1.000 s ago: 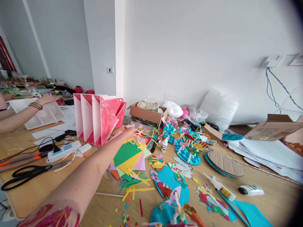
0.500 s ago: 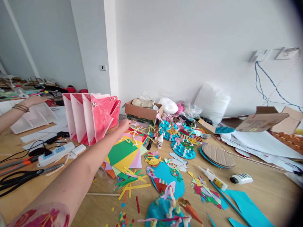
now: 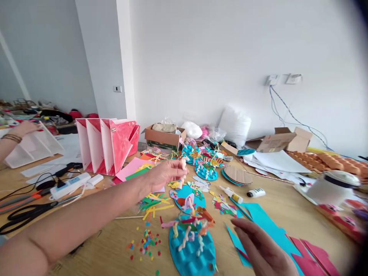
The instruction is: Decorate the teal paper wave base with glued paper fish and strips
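Observation:
My left hand (image 3: 163, 175) reaches over the middle of the table, its fingertips pinched on a pale twisted paper strip (image 3: 184, 164) that hangs upright. At the lower right, my right hand (image 3: 263, 247) is held with thumb and fingers a little apart and nothing visible between them. Between the hands and nearer to me sits a blue oval egg-carton base (image 3: 194, 251), with several twisted strips standing on it. Behind it lies a flat blue oval (image 3: 188, 191) carrying colourful paper fish. Blue paper scraps (image 3: 258, 214) lie beside my right hand.
A red-and-white divided rack (image 3: 120, 142), a power strip (image 3: 70, 184) and black scissors (image 3: 28, 214) occupy the left. Glue bottles (image 3: 255, 193) and a white lidded pot (image 3: 333, 188) stand rightward. Another person's hand (image 3: 27, 128) touches a white rack at far left.
My left hand has drawn back from the pile of paper and strips, now holding a pale twisted strip. My right hand has come into view. The view has shifted rightward.

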Demonstrator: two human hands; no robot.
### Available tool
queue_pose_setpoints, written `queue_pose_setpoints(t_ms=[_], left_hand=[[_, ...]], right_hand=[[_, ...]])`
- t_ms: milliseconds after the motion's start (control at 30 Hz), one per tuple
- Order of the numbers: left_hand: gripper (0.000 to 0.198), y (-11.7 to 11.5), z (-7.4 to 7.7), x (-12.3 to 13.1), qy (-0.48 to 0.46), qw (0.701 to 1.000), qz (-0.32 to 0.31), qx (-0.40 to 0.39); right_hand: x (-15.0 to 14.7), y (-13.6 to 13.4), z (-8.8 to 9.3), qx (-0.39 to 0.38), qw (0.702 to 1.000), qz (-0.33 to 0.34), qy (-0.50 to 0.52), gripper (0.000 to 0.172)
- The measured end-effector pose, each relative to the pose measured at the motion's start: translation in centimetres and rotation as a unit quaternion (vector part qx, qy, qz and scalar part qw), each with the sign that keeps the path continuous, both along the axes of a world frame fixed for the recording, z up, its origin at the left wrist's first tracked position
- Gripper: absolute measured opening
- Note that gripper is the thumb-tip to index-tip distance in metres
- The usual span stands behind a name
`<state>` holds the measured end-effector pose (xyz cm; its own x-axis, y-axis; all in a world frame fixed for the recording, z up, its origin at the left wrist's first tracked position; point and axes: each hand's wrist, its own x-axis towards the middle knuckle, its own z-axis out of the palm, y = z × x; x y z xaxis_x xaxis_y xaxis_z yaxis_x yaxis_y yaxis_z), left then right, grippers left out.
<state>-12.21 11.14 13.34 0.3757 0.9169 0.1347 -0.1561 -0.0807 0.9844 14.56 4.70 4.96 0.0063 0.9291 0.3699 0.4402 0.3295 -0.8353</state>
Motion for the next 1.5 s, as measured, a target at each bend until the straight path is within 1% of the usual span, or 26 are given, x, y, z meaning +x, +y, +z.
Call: queue_pose_setpoints(t_ms=[67,133,167,233,300,367,400,467,500,567,633,700,733,833,933,1000,1067,1167,1233,1367,1500], left_hand=[[0.018,-2.9,-0.8,2.4,-0.04,0.998,-0.015,-0.035],[0.019,-5.2,-1.9,4.5,-0.074,0.994,-0.021,-0.071],[0.019,-6.1,-2.4,5.4,-0.093,0.993,-0.017,-0.074],[0.017,-7.5,-3.5,6.7,-0.104,0.992,-0.009,-0.07],[0.016,-8.3,-4.2,7.5,-0.102,0.993,-0.021,-0.064],[0.018,-8.6,-4.6,7.6,-0.079,0.995,-0.016,-0.05],[0.02,-8.6,-4.7,7.6,-0.059,0.998,-0.001,-0.036],[0.023,-8.5,-4.7,7.4,-0.007,0.999,0.046,0.013],[0.021,-8.4,-4.7,7.3,0.023,0.996,0.071,0.046],[0.011,-8.5,-4.6,7.1,0.095,0.981,0.115,0.123],[0.002,-8.8,-4.6,7.1,0.173,0.954,0.145,0.197],[0.008,-9.3,-4.6,7.1,0.229,0.928,0.159,0.246],[0.01,-9.5,-4.7,7.1,0.246,0.92,0.159,0.259],[0.01,-10.5,-5.2,7.0,0.274,0.911,0.156,0.265],[0.013,-11.2,-5.6,7.0,0.275,0.916,0.151,0.252],[0.015,-11.6,-5.6,7.1,0.263,0.926,0.134,0.237],[0.016,-11.7,-5.6,7.2,0.246,0.941,0.103,0.208],[0.016,-11.9,-5.7,7.6,0.218,0.961,0.069,0.153],[0.013,-12.0,-5.8,7.7,0.22,0.965,0.056,0.133],[0.008,-12.1,-5.6,7.7,0.255,0.956,0.025,0.143],[0.012,-11.7,-4.7,7.8,0.295,0.935,0.029,0.194]], right_hand=[[-2.6,-1.4,2.5,-0.042,0.995,0.06,0.064,0.032],[-4.7,-2.2,3.7,-0.076,0.979,0.125,0.139,0.032],[-5.5,-2.4,3.8,-0.092,0.966,0.158,0.181,0.032],[-6.3,-2.8,3.3,-0.114,0.944,0.187,0.247,0.028],[-6.4,-3.1,2.4,-0.126,0.933,0.192,0.277,0.023],[-6.1,-3.6,1.5,-0.136,0.931,0.179,0.288,0.022],[-5.9,-3.8,1.2,-0.142,0.931,0.166,0.291,0.021],[-5.4,-4.2,0.7,-0.149,0.934,0.142,0.292,0.021],[-5.3,-4.4,0.5,-0.149,0.937,0.133,0.287,0.022],[-5.0,-4.9,0.2,-0.14,0.948,0.121,0.259,0.022],[-4.7,-5.3,-0.2,-0.123,0.965,0.103,0.206,0.022],[-4.4,-5.8,-0.5,-0.103,0.982,0.081,0.138,0.022],[-4.3,-6.1,-0.7,-0.094,0.987,0.071,0.107,0.021],[-4.0,-7.0,-1.1,-0.075,0.994,0.058,0.049,0.021],[-4.0,-7.8,-1.8,-0.074,0.995,0.042,0.058,0.023],[-4.0,-8.1,-2.5,-0.082,0.993,0.033,0.079,0.024],[-3.9,-8.1,-3.1,-0.096,0.99,0.038,0.095,0.026],[-3.3,-8.1,-4.1,-0.127,0.984,0.065,0.104,0.025],[-2.8,-8.1,-4.4,-0.147,0.979,0.086,0.109,0.025],[-2.0,-8.4,-4.4,-0.173,0.97,0.1,0.136,0.021],[-1.7,-7.8,-3.2,-0.167,0.968,0.12,0.143,0.02]])
